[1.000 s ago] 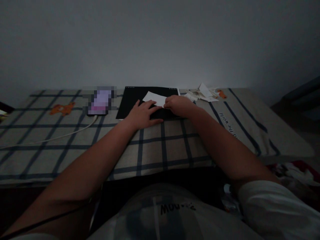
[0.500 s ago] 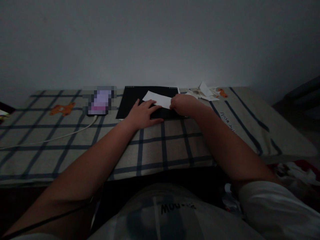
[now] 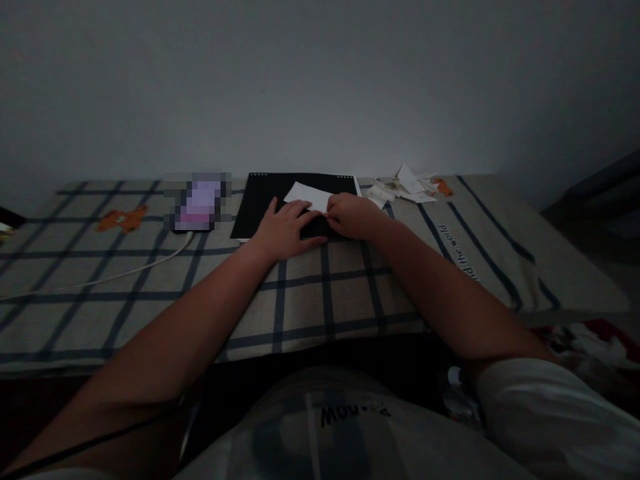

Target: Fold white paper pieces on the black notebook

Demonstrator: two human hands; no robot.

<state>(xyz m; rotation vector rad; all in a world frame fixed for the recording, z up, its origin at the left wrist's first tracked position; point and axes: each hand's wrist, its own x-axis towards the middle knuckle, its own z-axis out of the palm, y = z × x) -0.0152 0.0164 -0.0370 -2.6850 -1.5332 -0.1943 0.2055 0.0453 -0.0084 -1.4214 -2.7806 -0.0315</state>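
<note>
Dim shot: the near edge of the white folded paper sheet [image 3: 309, 195] is hidden under both hands, the device [image 3: 199, 201] left of it is blurred out, and the pile of white paper scraps [image 3: 403, 186] at far right is too small to read. Paper lies on a black rectangular pad [image 3: 260, 203]; left hand [image 3: 283, 230] flat, fingers spread, pressing its near edge; right hand [image 3: 353, 215] curled at its right corner, grip state unclear. Desk [image 3: 320, 293] wears a beige cloth with navy checks, white cable [image 3: 110, 275] at left, plain grey wall behind.
</note>
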